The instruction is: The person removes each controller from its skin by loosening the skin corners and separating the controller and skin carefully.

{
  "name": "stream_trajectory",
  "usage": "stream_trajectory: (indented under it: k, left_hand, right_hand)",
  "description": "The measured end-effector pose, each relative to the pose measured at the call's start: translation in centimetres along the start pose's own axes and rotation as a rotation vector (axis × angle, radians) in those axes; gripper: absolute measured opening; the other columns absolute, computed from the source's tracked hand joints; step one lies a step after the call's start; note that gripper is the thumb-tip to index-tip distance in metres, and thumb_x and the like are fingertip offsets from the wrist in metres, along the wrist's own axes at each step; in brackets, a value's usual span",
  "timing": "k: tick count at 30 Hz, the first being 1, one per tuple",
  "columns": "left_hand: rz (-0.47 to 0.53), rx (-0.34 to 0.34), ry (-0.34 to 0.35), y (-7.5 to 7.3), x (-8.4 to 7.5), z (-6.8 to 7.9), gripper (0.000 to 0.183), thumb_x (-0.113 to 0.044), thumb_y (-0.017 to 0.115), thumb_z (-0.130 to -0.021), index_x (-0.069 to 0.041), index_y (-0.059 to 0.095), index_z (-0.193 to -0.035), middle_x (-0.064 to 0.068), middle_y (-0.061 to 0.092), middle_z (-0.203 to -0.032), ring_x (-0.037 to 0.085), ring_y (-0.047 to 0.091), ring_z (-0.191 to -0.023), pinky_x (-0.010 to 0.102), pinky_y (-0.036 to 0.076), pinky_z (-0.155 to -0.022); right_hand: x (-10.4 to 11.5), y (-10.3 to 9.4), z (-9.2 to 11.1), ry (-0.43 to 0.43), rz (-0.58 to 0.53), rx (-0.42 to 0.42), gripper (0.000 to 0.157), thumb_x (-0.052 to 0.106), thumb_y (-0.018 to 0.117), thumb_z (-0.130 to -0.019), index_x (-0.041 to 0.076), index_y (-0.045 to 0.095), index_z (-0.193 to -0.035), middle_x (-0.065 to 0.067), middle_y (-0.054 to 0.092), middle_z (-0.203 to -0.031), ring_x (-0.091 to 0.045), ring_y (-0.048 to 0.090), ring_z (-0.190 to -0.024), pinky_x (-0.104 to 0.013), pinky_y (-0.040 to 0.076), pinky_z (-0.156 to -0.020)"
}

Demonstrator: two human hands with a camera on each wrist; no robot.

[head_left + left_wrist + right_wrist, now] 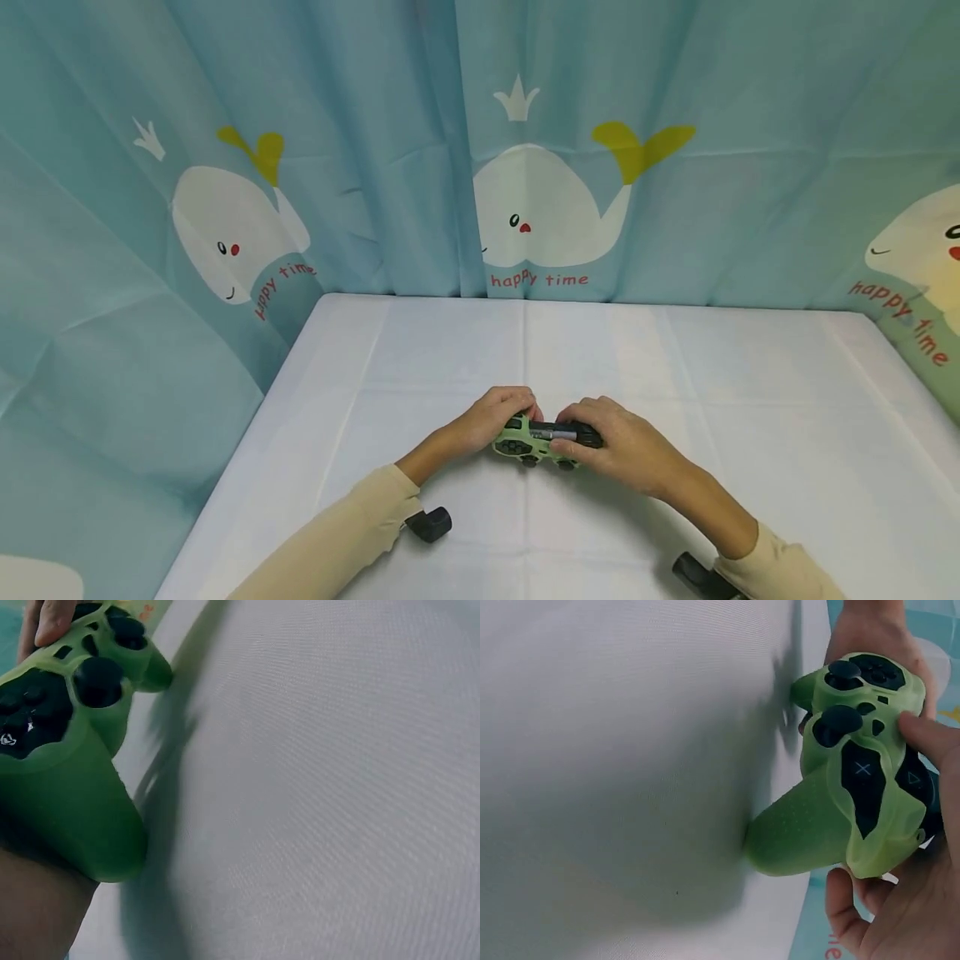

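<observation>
A black game controller (pixel 587 434) sits partly inside a light green rubbery cover (pixel 538 451), above the middle of the table. My left hand (pixel 501 419) grips the covered left end from behind. At the other end my right hand (pixel 628 446) holds the controller, its thumb (pixel 928 739) across the middle of the cover and the other fingers behind. In the right wrist view, the X and triangle buttons show through openings, and black plastic sticks out beyond the cover's edge. Both thumbsticks poke through in the left wrist view, where the cover's left handle (pixel 82 802) hangs down.
A white cloth covers the table (pixel 450 350). Blue-green curtains (pixel 390 192) printed with whales stand behind it and at both sides. A black device (pixel 429 525) is strapped at the left wrist, and another (pixel 703 575) at the right.
</observation>
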State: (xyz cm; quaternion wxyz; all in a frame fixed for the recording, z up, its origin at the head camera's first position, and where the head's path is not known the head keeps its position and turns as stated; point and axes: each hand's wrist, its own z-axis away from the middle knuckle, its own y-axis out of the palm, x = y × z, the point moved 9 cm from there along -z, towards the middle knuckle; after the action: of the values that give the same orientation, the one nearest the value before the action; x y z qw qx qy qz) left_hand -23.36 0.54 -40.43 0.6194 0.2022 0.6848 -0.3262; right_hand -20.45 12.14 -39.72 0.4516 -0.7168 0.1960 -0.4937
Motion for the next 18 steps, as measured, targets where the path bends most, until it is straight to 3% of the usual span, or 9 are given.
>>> stream_trajectory:
  k: [5, 8, 13, 18]
  left_hand:
    - [-0.001, 0.088, 0.035, 0.9, -0.3, -0.1, 0.027, -0.003, 0.034, -0.095, 0.008, 0.056, -0.084, 0.013, 0.055, -0.083, 0.006, 0.048, -0.067, 0.022, 0.041, -0.059]
    - [0.059, 0.104, 0.018, 1.0, 0.9, -0.3, 0.026, -0.003, 0.035, -0.094, 0.009, 0.055, -0.083, 0.007, 0.054, -0.081, 0.007, 0.047, -0.069, 0.022, 0.04, -0.062]
    - [0.173, 0.112, -0.02, 0.8, 3.4, -0.6, 0.026, -0.006, 0.038, -0.095, 0.009, 0.054, -0.081, 0.002, 0.052, -0.077, 0.011, 0.047, -0.071, 0.023, 0.039, -0.066]
    - [0.21, 0.08, -0.002, 0.6, 3.4, -0.6, 0.027, -0.014, 0.043, -0.094, 0.004, 0.054, -0.076, 0.003, 0.051, -0.078, 0.012, 0.046, -0.075, 0.024, 0.038, -0.07]
  right_hand:
    - [1.2, -0.1, -0.4, -0.047, 0.113, 0.024, 0.029, 0.061, 0.054, -0.079, 0.036, 0.061, -0.092, 0.022, 0.047, -0.089, 0.001, 0.045, -0.071, -0.024, 0.04, -0.06]
    - [2.5, -0.2, -1.0, -0.117, 0.148, 0.044, 0.027, 0.053, 0.057, -0.082, 0.03, 0.065, -0.094, 0.019, 0.049, -0.09, 0.001, 0.046, -0.069, -0.027, 0.041, -0.063]
    - [3.3, 0.3, -1.6, -0.207, 0.038, 0.076, 0.026, 0.045, 0.06, -0.084, 0.026, 0.066, -0.1, 0.021, 0.051, -0.086, 0.002, 0.049, -0.071, -0.027, 0.042, -0.069]
    - [2.6, 0.8, -1.4, -0.188, -0.063, 0.096, 0.027, 0.048, 0.058, -0.084, 0.027, 0.065, -0.098, 0.021, 0.05, -0.081, -0.001, 0.048, -0.068, -0.022, 0.041, -0.061]
